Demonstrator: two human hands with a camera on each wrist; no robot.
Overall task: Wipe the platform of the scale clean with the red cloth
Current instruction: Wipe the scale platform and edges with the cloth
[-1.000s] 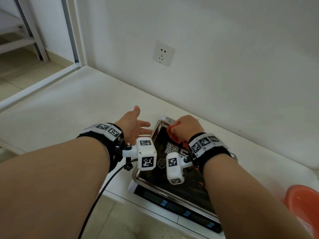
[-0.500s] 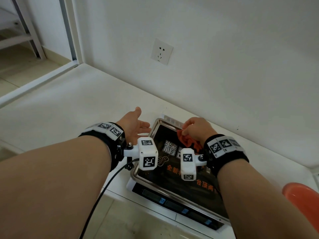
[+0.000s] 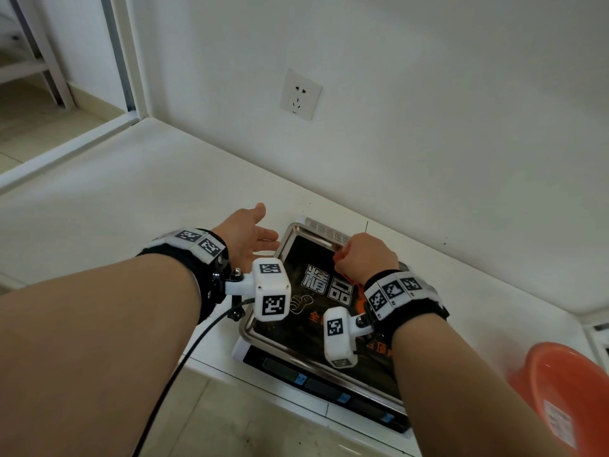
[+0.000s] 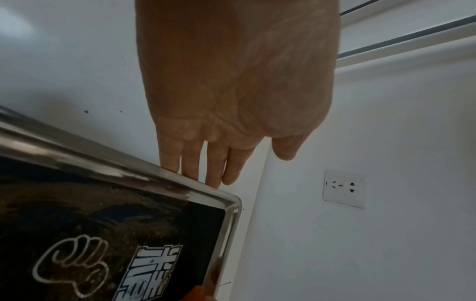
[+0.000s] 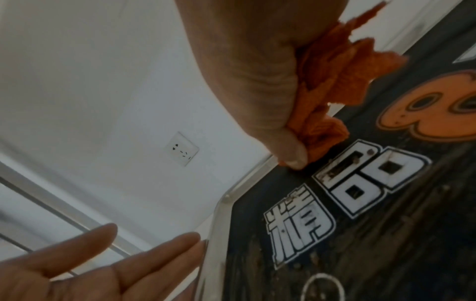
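The scale (image 3: 316, 387) sits on the white counter against the wall. Its steel platform (image 3: 263, 336) carries a black printed sheet with white characters (image 5: 335, 195) and brown smears. My right hand (image 3: 362, 255) grips the bunched red cloth (image 5: 332, 85) and presses it onto the far part of the platform, near the back rim. My left hand (image 3: 250, 235) is flat with straight fingers (image 4: 195, 163) that touch the outside of the platform's left rim (image 4: 144, 171). In the head view only a sliver of the cloth (image 3: 339, 258) shows under the fist.
An orange plastic basin (image 3: 570, 394) stands at the right edge of the counter. A wall socket (image 3: 300, 94) is above the scale. The counter (image 3: 131, 199) stretches away to the left, ending at a window frame (image 3: 122, 57). The scale's front panel overhangs the counter's near edge.
My right hand with the cloth swept from the left part of the platform to the right, then back toward the middle near the rear rim. My left hand stayed at the left rim.
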